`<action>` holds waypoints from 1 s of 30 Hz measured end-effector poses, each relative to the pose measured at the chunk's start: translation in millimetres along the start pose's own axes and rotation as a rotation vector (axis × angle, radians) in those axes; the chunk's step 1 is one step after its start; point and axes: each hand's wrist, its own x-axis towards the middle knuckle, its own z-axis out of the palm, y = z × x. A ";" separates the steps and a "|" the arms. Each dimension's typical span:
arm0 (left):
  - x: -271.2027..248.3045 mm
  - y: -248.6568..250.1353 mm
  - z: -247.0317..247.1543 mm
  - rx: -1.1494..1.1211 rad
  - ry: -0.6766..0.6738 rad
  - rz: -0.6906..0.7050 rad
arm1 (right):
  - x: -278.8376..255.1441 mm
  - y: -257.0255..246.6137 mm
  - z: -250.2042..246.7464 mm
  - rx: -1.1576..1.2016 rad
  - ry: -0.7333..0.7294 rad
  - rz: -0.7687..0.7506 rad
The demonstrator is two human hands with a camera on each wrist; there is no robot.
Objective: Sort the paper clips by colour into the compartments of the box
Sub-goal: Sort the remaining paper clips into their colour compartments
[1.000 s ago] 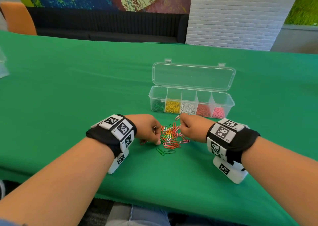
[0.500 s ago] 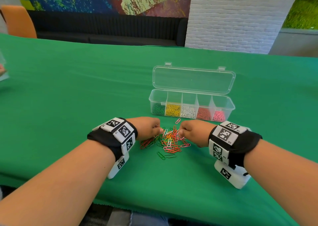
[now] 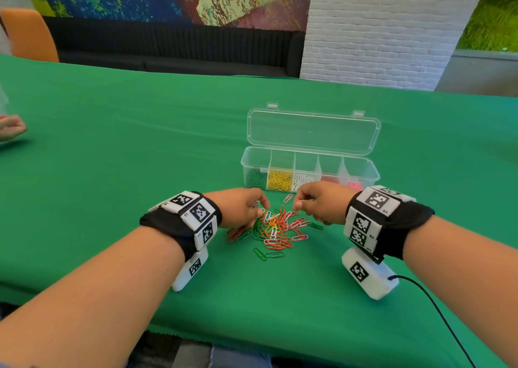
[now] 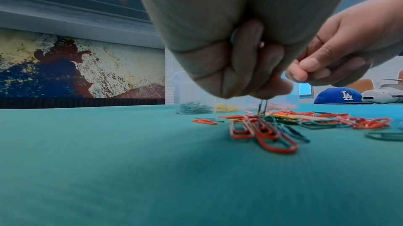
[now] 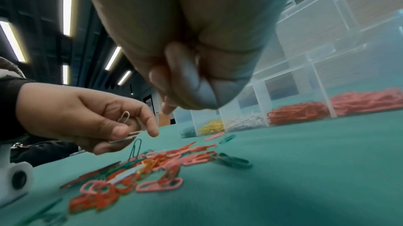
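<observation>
A loose pile of paper clips [image 3: 276, 227], red, pink, green, yellow and white, lies on the green cloth between my hands. My left hand [image 3: 253, 207] grips a few white clips [image 5: 127, 117], and a green clip [image 4: 262, 107] stands on end under its fingertips [image 4: 272, 90]. My right hand [image 3: 301, 203] hovers over the pile's right side with curled fingers; no clip shows in it. Behind the pile stands the clear box [image 3: 256, 150], lid open. Its compartments hold green, yellow, white, red and pink clips from left to right.
Another person's hand [image 3: 11, 127] rests at the table's left edge. A blue cap [image 4: 340, 96] and a white device [image 4: 383, 92] lie far off to the right. A black cable [image 3: 437, 311] trails from my right wrist camera. The table's front edge is close to my forearms.
My left hand has shifted a little forward and right, uncovering red clips at the pile's left. My right hand has barely moved. Another person's hand has come into view at the left.
</observation>
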 end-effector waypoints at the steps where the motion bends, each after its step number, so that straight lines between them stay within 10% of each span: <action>1: 0.2 0.0 -0.2 -0.012 0.002 -0.001 | 1.5 -1.9 -1.3 -0.001 -0.012 0.001; 20: 4.0 2.2 1.3 0.101 0.006 -0.137 | 24.8 -33.4 11.3 -0.538 -0.125 -0.243; 30: 5.3 -3.0 1.8 0.074 0.031 0.026 | 29.3 -24.4 11.4 -0.479 -0.075 -0.228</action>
